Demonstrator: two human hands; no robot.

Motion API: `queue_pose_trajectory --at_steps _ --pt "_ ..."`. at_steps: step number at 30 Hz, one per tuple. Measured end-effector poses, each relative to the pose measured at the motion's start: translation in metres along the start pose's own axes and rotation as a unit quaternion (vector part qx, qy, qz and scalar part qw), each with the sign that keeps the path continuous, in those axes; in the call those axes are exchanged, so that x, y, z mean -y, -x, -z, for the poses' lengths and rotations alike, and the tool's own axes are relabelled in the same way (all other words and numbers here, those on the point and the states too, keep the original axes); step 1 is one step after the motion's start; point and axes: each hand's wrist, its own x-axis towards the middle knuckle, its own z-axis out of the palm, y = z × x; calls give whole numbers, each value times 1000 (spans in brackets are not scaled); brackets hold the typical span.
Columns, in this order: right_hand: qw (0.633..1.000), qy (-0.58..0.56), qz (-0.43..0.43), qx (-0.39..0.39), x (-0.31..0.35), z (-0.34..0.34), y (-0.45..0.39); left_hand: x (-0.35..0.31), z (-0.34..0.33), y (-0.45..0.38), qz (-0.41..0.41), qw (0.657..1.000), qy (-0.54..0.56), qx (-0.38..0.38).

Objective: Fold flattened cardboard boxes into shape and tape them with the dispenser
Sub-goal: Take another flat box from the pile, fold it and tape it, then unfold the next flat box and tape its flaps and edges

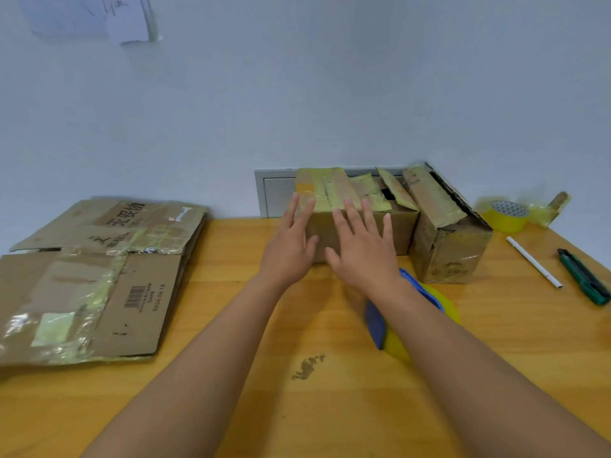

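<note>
A folded cardboard box (400,226) covered in yellowish tape stands at the back of the wooden table (297,408) against the wall. My left hand (291,242) and my right hand (363,249) lie with straight fingers against its near face. A second taped box (446,236) stands right beside it on the right. A blue tape dispenser with a yellow roll (396,335) lies on the table under my right forearm. Flattened cardboard boxes (99,276) are stacked on the left.
A yellow tape roll (507,214) sits at the back right by the wall, with crumpled tape (549,206) beside it. A white pen (534,266) and a green utility knife (583,280) lie at the right edge. A dark stain (307,366) marks the table's middle.
</note>
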Motion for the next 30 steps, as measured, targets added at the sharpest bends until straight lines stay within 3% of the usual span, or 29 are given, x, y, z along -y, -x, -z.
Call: queue_pose_trajectory --at_steps 6,11,17,22,30 --pt "990 -92 102 3 74 -5 41 44 57 74 71 995 -69 -6" --pt "972 -125 159 116 141 -35 71 91 115 153 159 976 -150 -23" --pt "956 -107 171 214 182 -72 87 135 162 220 225 945 -231 49" --pt "959 -102 164 209 178 -78 91 159 167 231 232 942 -240 19" --pt "962 -114 156 194 177 -80 93 179 156 229 156 948 -269 -68"
